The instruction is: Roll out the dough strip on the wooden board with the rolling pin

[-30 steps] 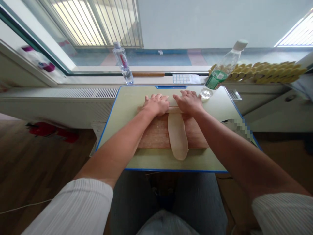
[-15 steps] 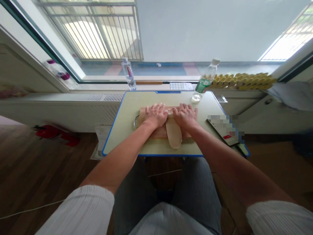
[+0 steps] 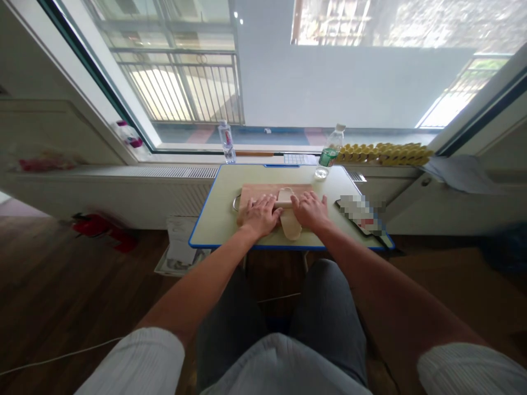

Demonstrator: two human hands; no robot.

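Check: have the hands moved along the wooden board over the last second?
Yes. Left hand and right hand came from the wooden board's far edge back toward its near edge, over the dough.

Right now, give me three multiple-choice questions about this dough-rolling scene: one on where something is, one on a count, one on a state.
1. Where does the wooden board lie?
A. on the blue-edged table
B. on the floor
C. on the windowsill

2. How many plastic bottles stand beyond the table?
A. one
B. two
C. four

3. How do the hands meet the rolling pin?
A. only one touches it
B. both hover above
C. both press flat on it

Answers:
1 A, the board sits mid-table.
2 B, a clear bottle and a green-labelled bottle.
3 C, left hand and right hand lie palm-down over the dough.
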